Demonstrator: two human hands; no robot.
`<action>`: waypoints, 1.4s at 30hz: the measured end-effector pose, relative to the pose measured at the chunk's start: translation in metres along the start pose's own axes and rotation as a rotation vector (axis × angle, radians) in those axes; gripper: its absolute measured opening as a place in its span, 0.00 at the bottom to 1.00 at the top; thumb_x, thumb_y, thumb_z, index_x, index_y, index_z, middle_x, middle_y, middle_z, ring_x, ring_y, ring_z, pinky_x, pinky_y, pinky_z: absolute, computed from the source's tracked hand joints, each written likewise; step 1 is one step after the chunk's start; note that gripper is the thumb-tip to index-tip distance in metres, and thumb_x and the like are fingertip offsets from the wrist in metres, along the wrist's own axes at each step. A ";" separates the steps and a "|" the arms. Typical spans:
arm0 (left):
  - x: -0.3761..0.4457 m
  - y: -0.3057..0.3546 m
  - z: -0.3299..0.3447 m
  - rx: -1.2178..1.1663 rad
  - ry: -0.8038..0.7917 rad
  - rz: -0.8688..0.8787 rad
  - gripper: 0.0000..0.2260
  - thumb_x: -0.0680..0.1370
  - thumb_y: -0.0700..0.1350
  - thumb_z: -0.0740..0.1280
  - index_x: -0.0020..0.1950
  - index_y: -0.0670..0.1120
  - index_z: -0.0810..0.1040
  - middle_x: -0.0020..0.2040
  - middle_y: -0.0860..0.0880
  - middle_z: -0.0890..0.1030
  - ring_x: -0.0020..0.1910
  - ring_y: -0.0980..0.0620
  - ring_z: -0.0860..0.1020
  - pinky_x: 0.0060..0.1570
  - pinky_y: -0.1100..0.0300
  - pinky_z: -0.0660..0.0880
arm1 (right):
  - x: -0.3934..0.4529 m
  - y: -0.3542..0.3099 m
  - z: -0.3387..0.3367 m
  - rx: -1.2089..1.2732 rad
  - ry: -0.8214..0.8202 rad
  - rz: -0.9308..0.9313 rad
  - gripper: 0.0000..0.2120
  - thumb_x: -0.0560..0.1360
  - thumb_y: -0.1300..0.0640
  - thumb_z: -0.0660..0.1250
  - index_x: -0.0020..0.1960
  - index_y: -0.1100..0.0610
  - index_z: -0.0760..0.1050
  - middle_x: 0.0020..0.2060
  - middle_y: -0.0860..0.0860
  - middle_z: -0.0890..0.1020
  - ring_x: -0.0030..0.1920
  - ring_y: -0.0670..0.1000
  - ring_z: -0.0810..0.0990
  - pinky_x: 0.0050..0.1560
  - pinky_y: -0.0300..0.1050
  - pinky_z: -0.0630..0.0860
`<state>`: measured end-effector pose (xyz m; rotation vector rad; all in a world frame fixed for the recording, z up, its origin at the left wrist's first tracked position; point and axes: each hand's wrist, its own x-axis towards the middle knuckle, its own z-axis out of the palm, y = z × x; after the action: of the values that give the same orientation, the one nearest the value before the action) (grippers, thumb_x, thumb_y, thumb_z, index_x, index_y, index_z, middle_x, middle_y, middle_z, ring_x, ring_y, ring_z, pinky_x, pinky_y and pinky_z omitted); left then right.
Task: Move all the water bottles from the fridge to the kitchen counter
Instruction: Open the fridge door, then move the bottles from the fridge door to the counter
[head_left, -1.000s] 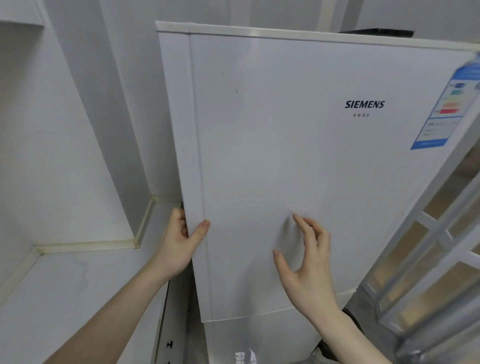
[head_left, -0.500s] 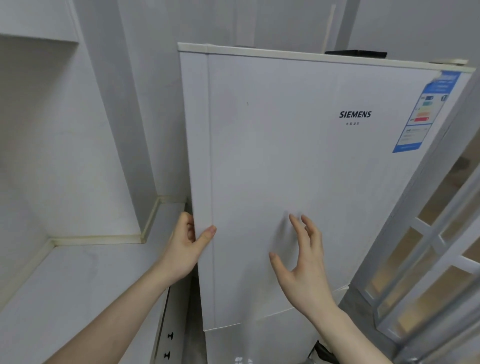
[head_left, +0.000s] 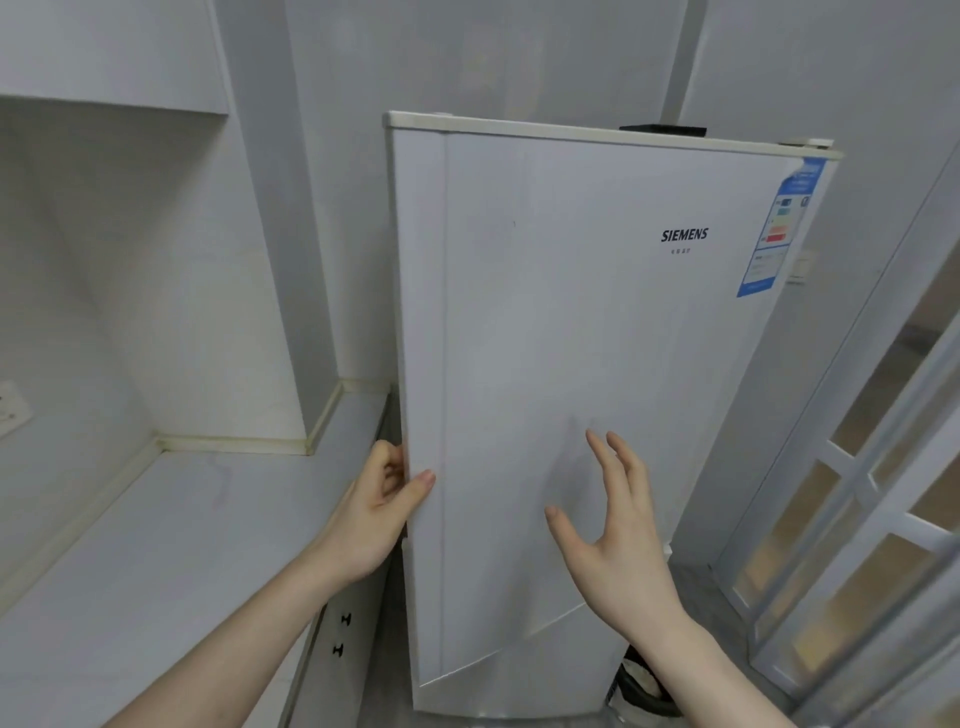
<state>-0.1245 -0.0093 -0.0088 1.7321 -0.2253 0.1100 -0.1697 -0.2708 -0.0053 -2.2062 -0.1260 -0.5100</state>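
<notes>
We face a white Siemens fridge (head_left: 597, 364) standing upright in a corner, its upper door (head_left: 571, 338) smooth and slightly glossy with a raised vertical strip down its left edge. Our left hand (head_left: 376, 512) grips that left edge low down: the thumb lies on the front face and the fingers curl round behind the edge. The door's lower corner stands a little proud of the panel beneath it, so a thin slanted seam shows along the bottom. Our right hand (head_left: 618, 530) hangs just in front of the door face with fingers spread and straight, holding nothing; whether the fingertips touch the surface we cannot tell. No water bottles are in sight; the fridge interior is hidden behind the door.

To the left, the kitchen counter (head_left: 156, 545) runs right up beside the fridge, a flat pale matt surface with a cream sealant line where it meets the white wall. Only a narrow dark gap separates counter and fridge side, and our left hand sits in it. Below the counter edge a cabinet front carries two small black knobs (head_left: 343, 634). On the door's upper right sits a blue energy label (head_left: 779, 228). At the right, a white framed glass door (head_left: 857, 519) stands near the fridge, with a strip of grey floor between them.
</notes>
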 end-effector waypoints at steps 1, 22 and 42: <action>-0.009 0.003 0.004 0.030 -0.010 0.010 0.08 0.82 0.41 0.66 0.53 0.38 0.70 0.48 0.54 0.84 0.50 0.62 0.82 0.49 0.68 0.76 | -0.008 -0.002 -0.005 0.002 -0.003 -0.007 0.39 0.78 0.51 0.72 0.81 0.38 0.54 0.79 0.34 0.52 0.80 0.39 0.54 0.70 0.41 0.59; -0.161 0.042 0.111 0.392 -0.222 0.294 0.11 0.85 0.45 0.61 0.65 0.55 0.76 0.74 0.66 0.68 0.74 0.67 0.65 0.73 0.61 0.65 | -0.149 -0.057 -0.133 0.148 0.136 -0.166 0.40 0.72 0.43 0.73 0.80 0.42 0.61 0.78 0.37 0.61 0.79 0.38 0.60 0.76 0.54 0.67; -0.173 0.068 0.196 0.505 -0.500 0.485 0.18 0.80 0.36 0.62 0.64 0.55 0.77 0.74 0.64 0.69 0.74 0.65 0.65 0.73 0.64 0.64 | -0.188 0.001 -0.206 0.119 0.568 -0.052 0.30 0.81 0.62 0.67 0.81 0.51 0.63 0.73 0.44 0.72 0.73 0.46 0.72 0.74 0.56 0.71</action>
<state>-0.3181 -0.1977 -0.0119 2.1532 -1.0611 0.0890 -0.4060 -0.4136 0.0343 -1.8681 0.0882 -1.1045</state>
